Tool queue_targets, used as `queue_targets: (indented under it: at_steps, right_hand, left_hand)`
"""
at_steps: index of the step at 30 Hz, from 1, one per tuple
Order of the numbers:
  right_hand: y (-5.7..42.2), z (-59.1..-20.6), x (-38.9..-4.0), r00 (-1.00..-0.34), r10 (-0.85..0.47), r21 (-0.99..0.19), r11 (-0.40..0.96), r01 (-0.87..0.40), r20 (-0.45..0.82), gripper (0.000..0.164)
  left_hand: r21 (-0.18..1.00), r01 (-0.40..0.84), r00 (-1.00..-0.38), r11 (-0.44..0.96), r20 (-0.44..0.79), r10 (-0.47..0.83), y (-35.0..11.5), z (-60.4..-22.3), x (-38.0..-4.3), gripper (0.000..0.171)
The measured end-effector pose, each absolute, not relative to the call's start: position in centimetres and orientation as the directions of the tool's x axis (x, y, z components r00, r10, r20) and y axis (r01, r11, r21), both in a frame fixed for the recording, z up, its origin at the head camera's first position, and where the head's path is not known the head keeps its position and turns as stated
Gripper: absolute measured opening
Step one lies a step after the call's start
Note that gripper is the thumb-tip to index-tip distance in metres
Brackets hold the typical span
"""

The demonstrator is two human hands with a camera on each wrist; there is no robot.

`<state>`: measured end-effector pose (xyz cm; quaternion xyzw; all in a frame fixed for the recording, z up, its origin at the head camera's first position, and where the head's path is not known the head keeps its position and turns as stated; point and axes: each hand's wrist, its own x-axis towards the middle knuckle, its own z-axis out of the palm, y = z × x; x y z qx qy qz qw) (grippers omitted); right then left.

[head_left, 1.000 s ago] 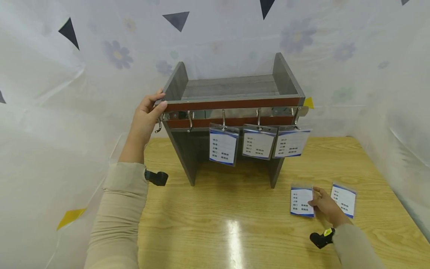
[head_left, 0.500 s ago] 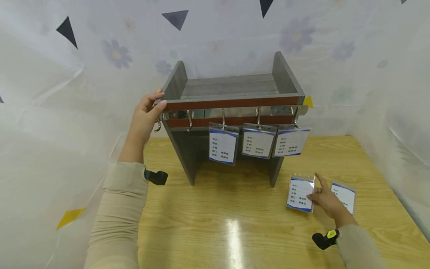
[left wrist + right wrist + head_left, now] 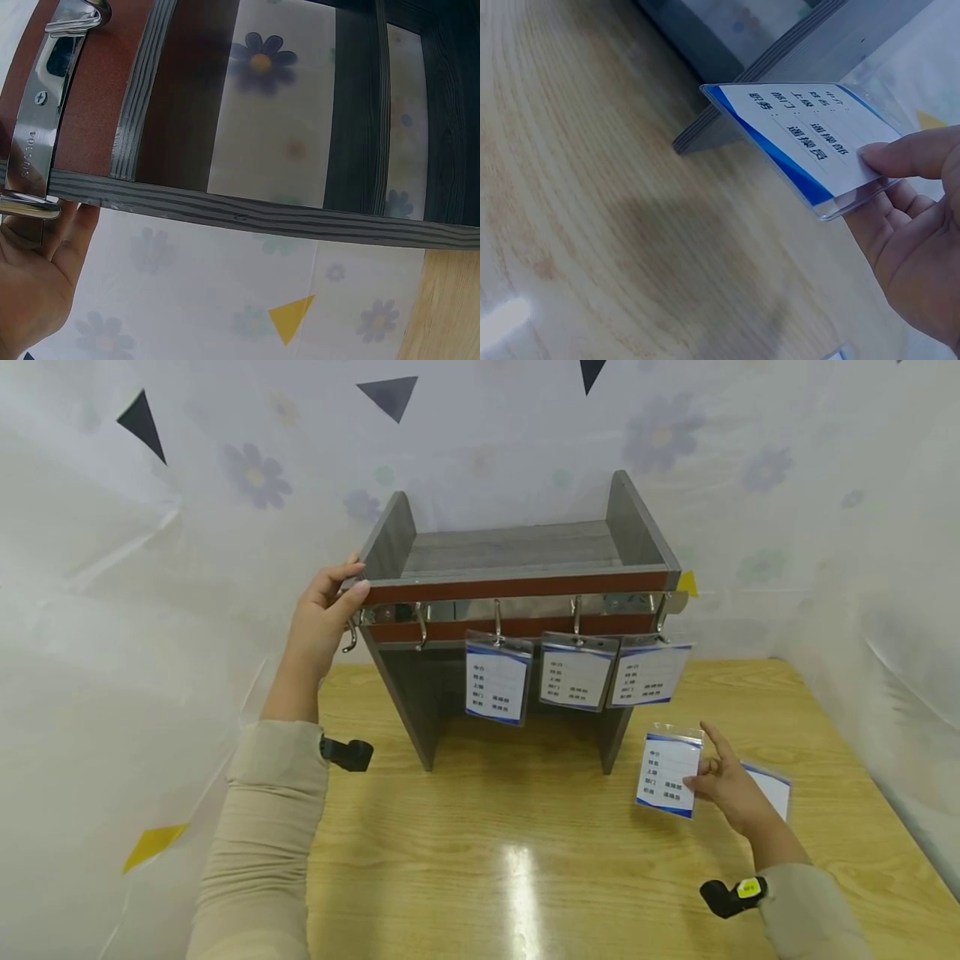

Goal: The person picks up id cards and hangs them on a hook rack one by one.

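At the left, the left hand (image 3: 318, 618) grips the front left corner of a grey shelf unit (image 3: 517, 547), thumb at the front edge; the fingers pass out of sight behind the side panel, so their tips cannot be made out. The left sleeve (image 3: 262, 827) hides part of the left edge of the table (image 3: 420, 860); the near edge is cut off by the frame.

Along the unit's front runs a metal hook rail (image 3: 536, 607). From its three right-hand hooks hang, in order, a first hanging badge (image 3: 497, 685), a second hanging badge (image 3: 574, 678) and a third hanging badge (image 3: 648, 678). The latter two meet at their edges; their smaller print is hard to read.

Right of the unit, the held badge (image 3: 663, 777) is raised above the table, tilted. The right hand (image 3: 735, 793) pinches its right side between thumb and fingers, closed to the badge's thickness; the fingertips behind it are mostly hidden.

Furthest right, toward the table's right edge, lies a loose badge (image 3: 774, 792), its left part covered by the right hand.
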<state>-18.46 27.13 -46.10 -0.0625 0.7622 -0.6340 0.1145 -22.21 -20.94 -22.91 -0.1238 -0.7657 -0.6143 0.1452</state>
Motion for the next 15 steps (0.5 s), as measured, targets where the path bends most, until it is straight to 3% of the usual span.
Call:
queue_targets:
  at_steps: [15]
  right_hand:
    - [26.5, -43.6, -17.0, -0.977, -0.189, -0.994, -0.071, -0.087, 0.099, 0.082]
  left_hand:
    - [0.901, 0.376, -0.924, 0.215, 0.382, 0.015, -21.4, -23.4, -23.0, 0.036]
